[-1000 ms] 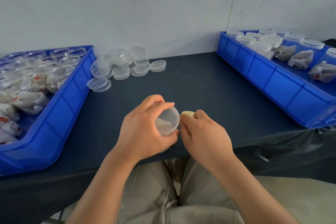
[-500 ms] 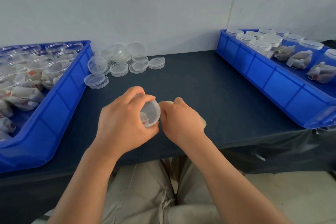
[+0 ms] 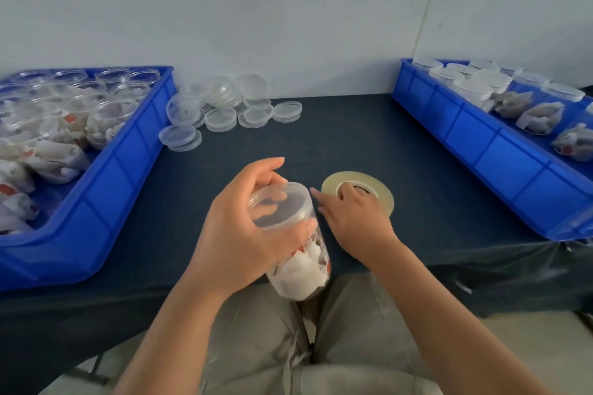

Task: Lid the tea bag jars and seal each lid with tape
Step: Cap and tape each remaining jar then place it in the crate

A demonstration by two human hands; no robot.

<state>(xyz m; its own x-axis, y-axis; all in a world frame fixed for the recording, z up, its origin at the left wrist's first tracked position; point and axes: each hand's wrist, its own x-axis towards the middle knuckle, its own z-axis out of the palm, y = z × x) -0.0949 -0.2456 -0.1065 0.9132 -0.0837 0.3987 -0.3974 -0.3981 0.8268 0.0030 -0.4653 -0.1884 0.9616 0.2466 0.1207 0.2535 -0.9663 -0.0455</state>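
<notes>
- The left hand [image 3: 234,234] is clamped round a jar [image 3: 301,269] of tea bags, fingers up by its lid [image 3: 279,205], above the near edge of the table [image 3: 353,138]
- The jar's long axis is tilted: lid end up and away, base toward the lap
- The tape roll [image 3: 378,189] lies flat just right of the lid, under the right hand [image 3: 356,221]; whether those bent fingers pinch it I cannot tell
- The right hand is nearer the tape, so tape likely travels leftward to the lid
</notes>
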